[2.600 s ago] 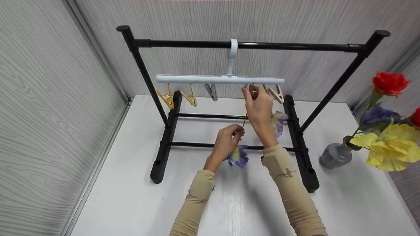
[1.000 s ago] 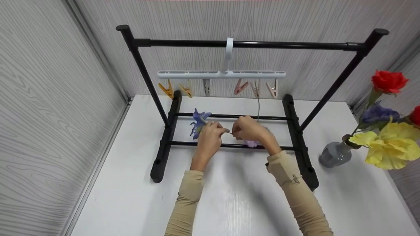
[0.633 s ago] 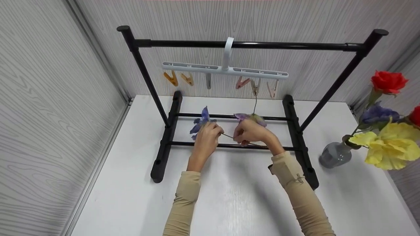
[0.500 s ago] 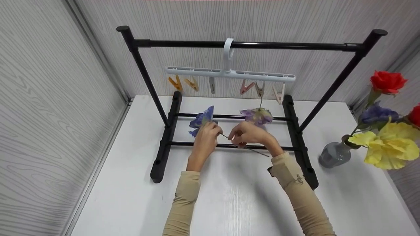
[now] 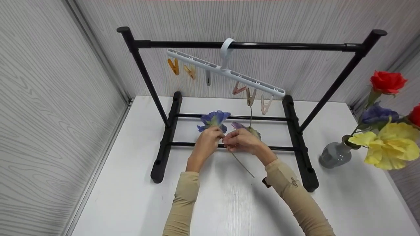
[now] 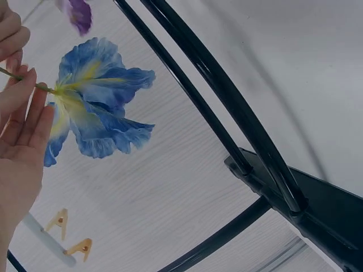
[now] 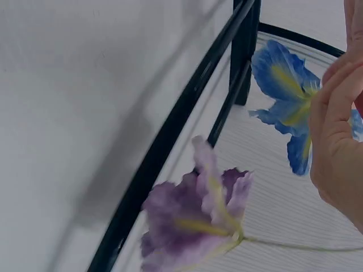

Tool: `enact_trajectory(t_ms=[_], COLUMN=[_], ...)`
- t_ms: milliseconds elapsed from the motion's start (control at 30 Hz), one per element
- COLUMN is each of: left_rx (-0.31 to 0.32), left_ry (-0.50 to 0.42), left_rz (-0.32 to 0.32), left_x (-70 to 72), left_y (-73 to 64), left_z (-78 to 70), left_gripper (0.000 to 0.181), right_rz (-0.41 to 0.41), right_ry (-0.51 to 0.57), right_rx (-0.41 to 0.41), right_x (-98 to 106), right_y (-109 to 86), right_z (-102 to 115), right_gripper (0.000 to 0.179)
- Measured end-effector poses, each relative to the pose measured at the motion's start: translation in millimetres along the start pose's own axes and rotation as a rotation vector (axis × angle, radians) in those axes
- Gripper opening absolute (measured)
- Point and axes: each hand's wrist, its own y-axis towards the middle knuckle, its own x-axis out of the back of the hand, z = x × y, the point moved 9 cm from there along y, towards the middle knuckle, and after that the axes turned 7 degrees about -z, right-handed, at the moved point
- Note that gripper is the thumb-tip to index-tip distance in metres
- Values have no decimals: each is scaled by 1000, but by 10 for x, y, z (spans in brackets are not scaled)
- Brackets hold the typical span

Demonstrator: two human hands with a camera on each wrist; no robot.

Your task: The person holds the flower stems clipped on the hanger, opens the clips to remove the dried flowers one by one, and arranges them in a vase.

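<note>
A blue iris (image 5: 214, 118) with a yellow-green centre is held bloom upward in the head view, its thin stem (image 5: 243, 166) slanting down to the right. My left hand (image 5: 206, 142) pinches that stem just below the bloom, as the left wrist view also shows. Close beside it, the right hand (image 5: 244, 141) grips the stem with thumb and fingers; its fingertips are partly hidden in the right wrist view. A purple iris (image 7: 193, 221) hangs behind the right hand by its stem from a beige clothespin (image 5: 251, 97) on the white hanger (image 5: 241, 78).
The hanger hooks over a black rack's top bar (image 5: 295, 46), its right end tilted low. Other clothespins hang from it, including an orange one (image 5: 174, 66). At right stands a grey vase (image 5: 335, 156) with red, blue and yellow flowers (image 5: 390, 146). Black crossbars (image 5: 279, 148) run beneath the hands.
My right hand has come down from the hanger's clothespins to the left hand. The blue iris has turned from bloom down to bloom up. The hanger has swung and its right end dropped.
</note>
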Motion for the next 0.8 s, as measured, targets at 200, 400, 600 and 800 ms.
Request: enact_trajectory(t_ms=[200,400,600,800], left_rx=[-44,-69,12,106], left_ry=[-44,-16,14,11], left_rz=[-72,-202,-330,-409], left_x=[55,152,272,332], left_y=[14,30,3,-28], left_z=[-57,-67,28,145], left_gripper=[13,12,12,12], right_rz=[-35,-18,-32,-35], right_ry=[308,396,425,525], right_rx=[-107,-98,-86,-48], right_x=[8,76,251,493], right_y=[-12,-63,-147,-301], right_z=[-99,-53,-9,83], right_gripper=[19,22,21,25])
